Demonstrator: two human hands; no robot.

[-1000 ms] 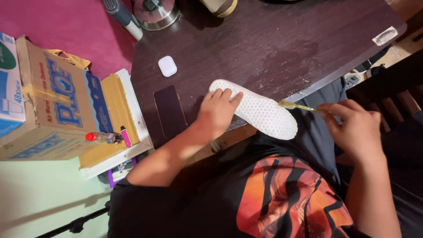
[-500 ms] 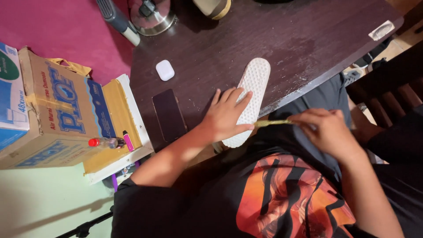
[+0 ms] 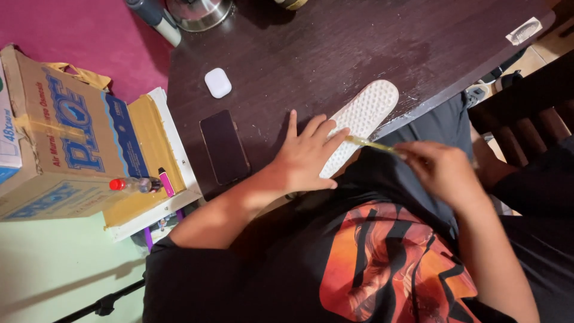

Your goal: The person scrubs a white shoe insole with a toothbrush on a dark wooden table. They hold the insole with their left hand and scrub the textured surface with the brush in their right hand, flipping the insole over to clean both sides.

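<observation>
Head view, left hand flat on bumpy white insole, dark wood table

I'm at home, prob a living room or bedroom corner, not a workshop. Dark wooden table, scuffed at the edge, w/ everyday stuff on it: a black phone, a small white earbud case, a steel kettle at the far end. Beside it a printed cardboard box and a stack of books w/ a pink marker on top. Magenta wall, pale green floor, dark wooden chair at my right
</observation>
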